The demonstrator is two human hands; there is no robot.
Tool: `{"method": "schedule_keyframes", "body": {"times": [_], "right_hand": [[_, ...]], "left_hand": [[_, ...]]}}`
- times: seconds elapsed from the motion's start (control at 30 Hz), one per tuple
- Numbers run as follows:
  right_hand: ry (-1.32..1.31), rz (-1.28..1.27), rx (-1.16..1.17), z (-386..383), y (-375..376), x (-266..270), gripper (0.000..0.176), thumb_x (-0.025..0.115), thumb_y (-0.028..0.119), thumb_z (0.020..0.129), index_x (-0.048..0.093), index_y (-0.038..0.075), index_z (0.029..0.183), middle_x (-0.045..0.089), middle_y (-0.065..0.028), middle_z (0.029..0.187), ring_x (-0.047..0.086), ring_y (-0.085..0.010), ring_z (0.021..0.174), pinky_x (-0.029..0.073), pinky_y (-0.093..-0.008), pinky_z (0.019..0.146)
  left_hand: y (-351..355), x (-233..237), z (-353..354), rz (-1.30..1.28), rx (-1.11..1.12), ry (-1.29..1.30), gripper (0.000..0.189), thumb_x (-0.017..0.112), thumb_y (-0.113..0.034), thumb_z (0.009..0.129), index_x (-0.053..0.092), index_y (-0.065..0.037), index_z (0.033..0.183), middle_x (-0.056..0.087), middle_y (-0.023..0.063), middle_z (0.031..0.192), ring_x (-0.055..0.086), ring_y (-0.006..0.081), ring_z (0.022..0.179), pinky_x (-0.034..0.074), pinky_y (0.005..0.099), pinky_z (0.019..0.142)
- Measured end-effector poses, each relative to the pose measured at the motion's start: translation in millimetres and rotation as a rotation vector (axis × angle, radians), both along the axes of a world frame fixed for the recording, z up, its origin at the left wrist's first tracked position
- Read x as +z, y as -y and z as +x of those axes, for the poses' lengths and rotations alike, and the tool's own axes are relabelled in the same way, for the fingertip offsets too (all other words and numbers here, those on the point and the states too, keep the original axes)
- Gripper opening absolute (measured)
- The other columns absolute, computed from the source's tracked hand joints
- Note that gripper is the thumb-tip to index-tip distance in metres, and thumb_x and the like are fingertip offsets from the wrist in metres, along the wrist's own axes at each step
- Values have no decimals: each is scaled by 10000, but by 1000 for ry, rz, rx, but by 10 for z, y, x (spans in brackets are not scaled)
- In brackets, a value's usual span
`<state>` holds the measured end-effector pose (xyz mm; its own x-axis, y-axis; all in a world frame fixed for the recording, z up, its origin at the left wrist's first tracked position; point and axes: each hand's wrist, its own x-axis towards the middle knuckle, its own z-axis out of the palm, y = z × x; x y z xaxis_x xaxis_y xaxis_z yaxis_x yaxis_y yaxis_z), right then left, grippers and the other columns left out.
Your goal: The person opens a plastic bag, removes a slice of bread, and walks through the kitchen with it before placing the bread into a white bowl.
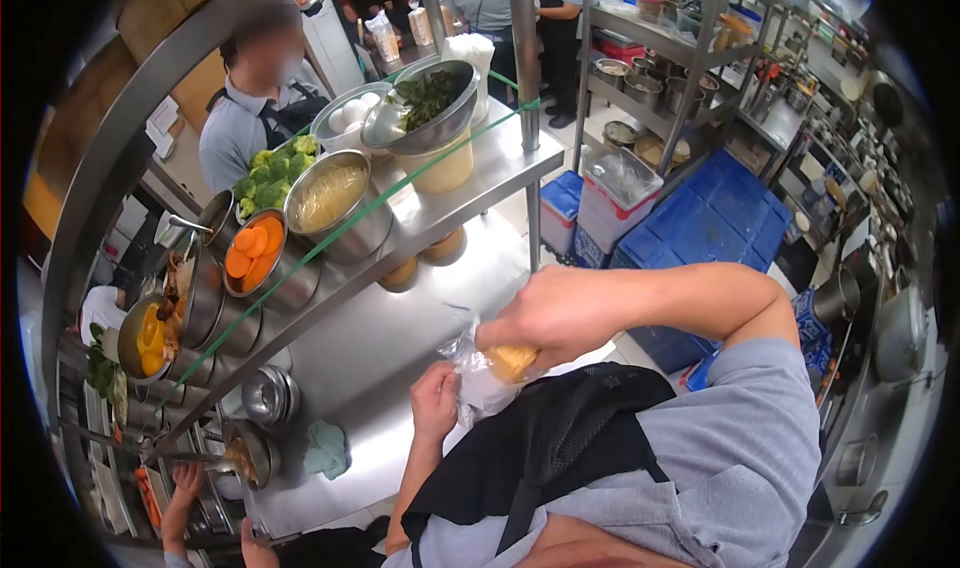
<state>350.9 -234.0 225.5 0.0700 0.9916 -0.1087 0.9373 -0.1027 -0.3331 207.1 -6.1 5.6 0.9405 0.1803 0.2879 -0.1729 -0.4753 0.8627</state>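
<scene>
Over the steel counter [370, 368], my left hand [433, 400] pinches the edge of a clear plastic bag [480, 390]. My right hand [550, 313] arches above the same bag, fingers curled down at its mouth. A yellow-orange food piece [512, 362] shows beneath the right palm, partly covered by the fingers; its exact kind does not show. The bag hangs close in front of my black apron [540, 438].
A steel shelf [455, 208] carries bowls of sliced carrots [255, 248], broccoli [275, 173], noodles [330, 198] and leafy greens [425, 98]. A green cloth [326, 450] lies on the counter beside stacked bowls [268, 396]. A co-worker's hand [187, 480] is at lower left; blue crates [690, 258] stand right.
</scene>
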Motion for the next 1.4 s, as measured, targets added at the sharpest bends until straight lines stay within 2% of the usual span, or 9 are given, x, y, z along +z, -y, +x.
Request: {"method": "schedule_keyframes", "body": {"times": [0.13,0.2,0.3,0.47,0.53,0.6,0.73,1.1,1.4], "right_hand": [[-124,338,-193,117,357,361,432,781,224,769,564,98,1120,686,-140,855,676,-382,818,521,-462,695],[-151,508,-211,189,596,407,494,824,201,735,567,102,1145,680,-121,909,688,-335,799,533,-420,689],[-314,528,-310,278,970,149,527,840,168,743,573,80,1189,675,-55,1008,679,-201,919,528,-324,812],[-906,588,-684,400,1362,-1056,518,830,117,776,567,41,1216,658,-27,1062,616,-144,1044,485,-295,935],[-989,652,-1011,438,1504,-1681,510,827,95,769,564,41,1203,663,-43,1062,629,-147,1018,496,-308,912],[-1007,647,-1138,386,1653,-2218,478,811,82,782,564,42,1189,663,-50,1053,631,-149,1001,500,-308,896],[-1033,565,-1380,111,1911,-2871,429,783,51,810,561,41,1178,670,-69,1016,644,-159,928,519,-315,837],[-909,305,-1695,-653,2009,-2819,427,791,48,808,553,13,1160,667,-76,983,645,-161,900,525,-311,808],[-1016,448,-1552,-837,2228,-3090,440,777,33,815,539,8,1184,675,-86,989,653,-162,905,529,-309,801]], "left_hand": [[-142,-116,-71,-136,63,-1,133,588,-89,946,644,21,898,657,77,807,632,204,739,496,343,683],[-268,-164,-155,-171,21,-109,157,596,-107,942,647,5,1039,662,85,945,638,192,901,501,341,822],[-304,30,-282,-238,-81,-95,635,739,-223,860,462,42,1366,534,175,1313,493,271,1275,325,368,1120],[-210,214,-348,-165,-253,-89,1032,905,-345,655,365,8,1460,521,191,1386,510,322,1292,331,453,1123],[46,523,-205,252,-141,-161,989,881,-330,701,351,-3,1469,533,201,1375,509,352,1297,333,479,1116],[-15,207,-95,241,-90,-67,738,825,-221,758,486,1,1375,597,217,1282,562,396,1223,409,470,1053],[-163,202,20,-213,80,5,272,671,-28,799,685,22,1066,716,148,1042,696,265,971,518,345,879],[-369,168,269,-406,164,199,332,622,30,895,596,42,1225,656,99,1179,607,183,1092,448,319,975],[-174,400,351,-483,335,233,333,598,37,917,559,51,1246,640,113,1204,608,207,1087,447,320,969]]}}
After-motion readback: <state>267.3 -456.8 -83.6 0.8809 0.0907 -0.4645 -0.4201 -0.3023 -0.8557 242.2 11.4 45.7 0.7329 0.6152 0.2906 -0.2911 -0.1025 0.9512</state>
